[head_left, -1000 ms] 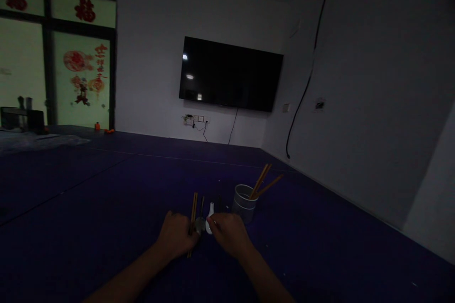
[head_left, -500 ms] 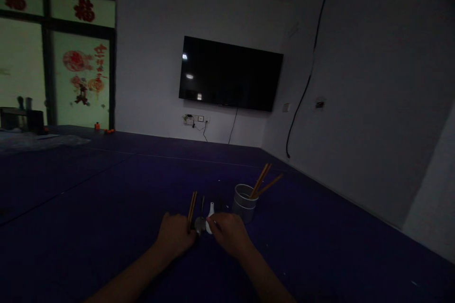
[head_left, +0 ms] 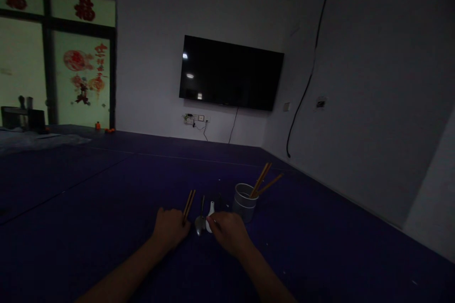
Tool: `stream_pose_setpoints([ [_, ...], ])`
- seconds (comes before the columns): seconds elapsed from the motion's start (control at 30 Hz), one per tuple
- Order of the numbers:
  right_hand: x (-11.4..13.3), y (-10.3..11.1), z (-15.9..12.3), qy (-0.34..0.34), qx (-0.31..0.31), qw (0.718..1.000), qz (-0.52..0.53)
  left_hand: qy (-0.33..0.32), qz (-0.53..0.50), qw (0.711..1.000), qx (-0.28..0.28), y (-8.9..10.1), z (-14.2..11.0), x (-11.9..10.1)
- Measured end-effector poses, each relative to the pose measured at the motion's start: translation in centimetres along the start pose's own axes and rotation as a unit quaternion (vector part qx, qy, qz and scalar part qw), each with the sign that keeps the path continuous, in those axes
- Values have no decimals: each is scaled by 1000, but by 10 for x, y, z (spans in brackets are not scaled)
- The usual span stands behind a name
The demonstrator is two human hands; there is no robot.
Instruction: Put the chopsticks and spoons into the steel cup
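My left hand [head_left: 171, 228] is closed around the lower part of a pair of wooden chopsticks [head_left: 189, 203], whose upper ends point away from me, slightly apart. Just right of it, a metal spoon [head_left: 199, 225] lies on the dark purple tabletop, bowl toward me. Beside that is a white soup spoon [head_left: 212, 208], partly covered by the fingers of my right hand [head_left: 230, 232]. Those fingers are curled in, and what they grip is hidden. A faint dark, thin shape shows just beyond that hand, too dim to name.
A grey metal cup [head_left: 244, 203] holding several wooden chopsticks [head_left: 263, 180] stands just beyond my right hand. Clear plastic sheeting [head_left: 39, 141] and small orange things [head_left: 109, 130] lie far left. A wall with a television [head_left: 231, 73] borders the table's far edge.
My left hand has shifted a little left, carrying the chopsticks away from the metal spoon; they now lean more and their ends have parted slightly. My right hand has hardly moved.
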State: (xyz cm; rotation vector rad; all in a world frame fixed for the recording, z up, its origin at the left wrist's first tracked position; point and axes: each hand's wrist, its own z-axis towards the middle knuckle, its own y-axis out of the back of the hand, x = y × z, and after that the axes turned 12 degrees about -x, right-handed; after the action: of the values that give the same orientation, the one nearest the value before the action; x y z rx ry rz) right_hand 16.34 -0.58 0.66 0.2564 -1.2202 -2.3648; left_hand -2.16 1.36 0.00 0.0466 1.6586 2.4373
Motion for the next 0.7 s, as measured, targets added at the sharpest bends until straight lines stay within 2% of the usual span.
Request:
stream_pose_setpoints([
  [0.47,0,0,1,-1,1,1000,-1,-61,65,996,22,6,3,-2],
  [0.7,2,2,1,3,7,1000,-2,-61,39,997,40,6,7,3],
])
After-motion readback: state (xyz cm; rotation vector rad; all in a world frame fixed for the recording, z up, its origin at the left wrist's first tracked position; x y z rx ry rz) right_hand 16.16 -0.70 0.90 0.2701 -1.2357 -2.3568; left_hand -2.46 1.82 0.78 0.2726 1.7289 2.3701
